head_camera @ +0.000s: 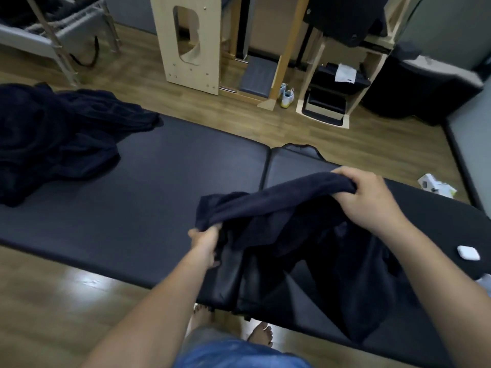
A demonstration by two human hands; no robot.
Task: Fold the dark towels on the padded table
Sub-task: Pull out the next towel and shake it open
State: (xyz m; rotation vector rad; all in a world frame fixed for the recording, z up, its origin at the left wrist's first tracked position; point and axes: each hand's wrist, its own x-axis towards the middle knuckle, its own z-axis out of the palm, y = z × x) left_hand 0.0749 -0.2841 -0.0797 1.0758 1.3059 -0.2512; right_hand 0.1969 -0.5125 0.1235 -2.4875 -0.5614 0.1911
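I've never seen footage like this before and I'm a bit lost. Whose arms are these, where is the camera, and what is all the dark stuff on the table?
There is no machine here. The one picture comes from a wide-angle camera worn on a person's head, looking forward and down, so you see their own two bare arms reaching out, and their bare feet on the wood floor below.

The long dark surface is a padded table. Both hands hold one dark towel lifted above it: the left hand grips one bunched edge, the right hand grips the other, and the rest hangs down over the near side of the table.

At the far left lies a heap of dark towels, not yet folded. A small white case rests on the table at the right. Behind stand wooden furniture and a pair of shoes.
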